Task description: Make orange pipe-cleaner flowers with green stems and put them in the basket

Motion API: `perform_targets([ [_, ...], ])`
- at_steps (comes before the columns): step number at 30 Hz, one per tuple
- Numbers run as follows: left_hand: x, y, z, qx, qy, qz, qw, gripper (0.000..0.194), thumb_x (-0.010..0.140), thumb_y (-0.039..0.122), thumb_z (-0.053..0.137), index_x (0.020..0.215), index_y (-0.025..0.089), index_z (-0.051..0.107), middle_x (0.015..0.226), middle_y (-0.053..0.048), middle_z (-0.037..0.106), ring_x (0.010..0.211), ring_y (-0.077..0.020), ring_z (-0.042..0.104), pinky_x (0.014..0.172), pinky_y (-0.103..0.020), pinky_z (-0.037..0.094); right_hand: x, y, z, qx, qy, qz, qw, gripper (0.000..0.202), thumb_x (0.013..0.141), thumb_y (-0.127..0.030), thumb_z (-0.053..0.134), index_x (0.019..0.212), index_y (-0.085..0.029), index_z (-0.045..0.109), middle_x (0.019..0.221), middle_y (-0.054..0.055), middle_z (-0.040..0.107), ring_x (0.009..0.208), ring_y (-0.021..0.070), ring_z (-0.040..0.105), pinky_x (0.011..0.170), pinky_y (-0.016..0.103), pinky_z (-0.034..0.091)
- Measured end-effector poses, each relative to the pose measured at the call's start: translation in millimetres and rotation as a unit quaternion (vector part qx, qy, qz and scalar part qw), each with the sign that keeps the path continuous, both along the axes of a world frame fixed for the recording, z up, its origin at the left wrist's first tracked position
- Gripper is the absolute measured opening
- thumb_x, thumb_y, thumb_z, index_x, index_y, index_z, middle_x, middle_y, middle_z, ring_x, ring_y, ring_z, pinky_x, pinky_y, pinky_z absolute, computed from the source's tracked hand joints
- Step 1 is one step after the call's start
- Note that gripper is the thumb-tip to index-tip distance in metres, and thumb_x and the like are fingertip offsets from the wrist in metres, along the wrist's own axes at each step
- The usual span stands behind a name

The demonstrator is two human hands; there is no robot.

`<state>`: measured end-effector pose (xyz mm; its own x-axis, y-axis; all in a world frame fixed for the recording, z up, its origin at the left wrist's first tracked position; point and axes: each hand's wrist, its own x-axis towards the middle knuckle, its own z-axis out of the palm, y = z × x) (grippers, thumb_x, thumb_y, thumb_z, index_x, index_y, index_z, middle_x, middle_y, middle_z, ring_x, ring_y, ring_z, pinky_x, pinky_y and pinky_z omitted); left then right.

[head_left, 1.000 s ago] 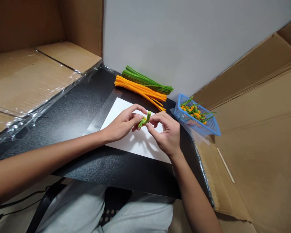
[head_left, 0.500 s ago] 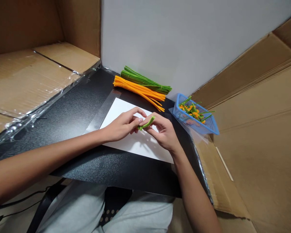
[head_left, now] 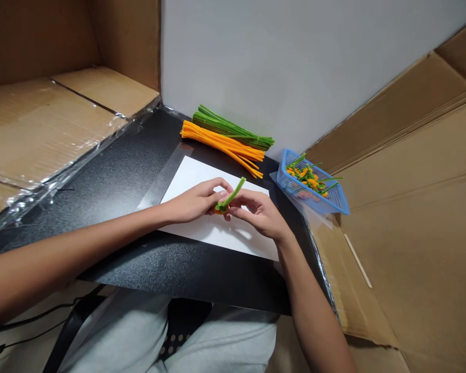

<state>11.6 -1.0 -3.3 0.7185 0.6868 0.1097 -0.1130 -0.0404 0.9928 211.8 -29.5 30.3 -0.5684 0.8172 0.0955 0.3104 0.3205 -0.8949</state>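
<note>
A small twisted pipe-cleaner piece [head_left: 233, 194], green with a bit of orange at its lower end, is between my hands above a white sheet [head_left: 196, 173]. My left hand [head_left: 196, 201] pinches its lower end between thumb and fingers. My right hand [head_left: 260, 211] closes on it from the other side, thumb and fingers at the base. The green stem sticks up and to the right past the fingertips. Part of the orange end is hidden by the fingers.
Behind the sheet lie an orange pipe-cleaner bundle [head_left: 221, 143] and a green pipe-cleaner bundle [head_left: 233, 128]. A blue basket [head_left: 336, 206] at the right holds several green-and-orange pieces. Cardboard walls [head_left: 411, 171] flank the black table [head_left: 155, 264]; a pale wall stands behind.
The green stem has turned more upright, and the orange end now shows below it. My right hand has shifted slightly down; my left hand has stayed nearly in place.
</note>
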Motion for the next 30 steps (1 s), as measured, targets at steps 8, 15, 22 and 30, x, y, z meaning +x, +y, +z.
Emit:
perform_targets([
  [8,-0.3,-3.3,2.0,-0.067,0.033,-0.085,0.994,0.026,0.098,0.044,0.045,0.097,0.018,0.048,0.067,0.000,0.062,0.054,-0.0091,0.038,0.052,-0.022,0.026,-4.6,-2.9,-2.1,-0.029,-0.010,-0.040,0.999,0.026,0.077,-0.039,0.081,0.087,-0.018,0.070,0.083,0.004,0.070,0.075,0.0169,0.067,0.066,0.027,0.051],
  [15,4.2,-4.4,0.8,-0.120,-0.026,-0.077,0.989,0.036,0.098,0.052,0.039,0.085,0.019,0.044,0.072,-0.006,0.067,0.055,-0.0111,0.043,0.053,-0.024,0.030,-7.0,-5.3,-3.1,-0.094,0.042,-0.062,0.993,0.031,0.075,-0.041,0.082,0.085,-0.018,0.064,0.068,0.001,0.068,0.061,0.0157,0.067,0.059,0.025,0.046],
  [22,5.1,-6.5,1.8,-0.142,-0.073,-0.086,0.983,0.028,0.094,0.044,0.052,0.094,0.017,0.047,0.084,-0.009,0.068,0.067,-0.0130,0.053,0.057,-0.025,0.036,-5.1,-4.1,-3.1,-0.040,0.070,-0.156,0.984,0.032,0.068,-0.038,0.087,0.082,-0.018,0.066,0.066,-0.002,0.063,0.057,0.0110,0.059,0.055,0.023,0.045],
  [30,18.5,-12.1,-5.7,-0.206,-0.142,0.020,0.968,0.030,0.088,0.044,0.057,0.087,0.016,0.048,0.066,0.000,0.056,0.051,-0.0070,0.043,0.047,-0.019,0.027,-24.7,-6.8,-8.6,0.000,0.103,-0.260,0.960,0.034,0.066,-0.042,0.086,0.078,-0.018,0.066,0.063,-0.002,0.063,0.053,0.0116,0.057,0.052,0.024,0.042],
])
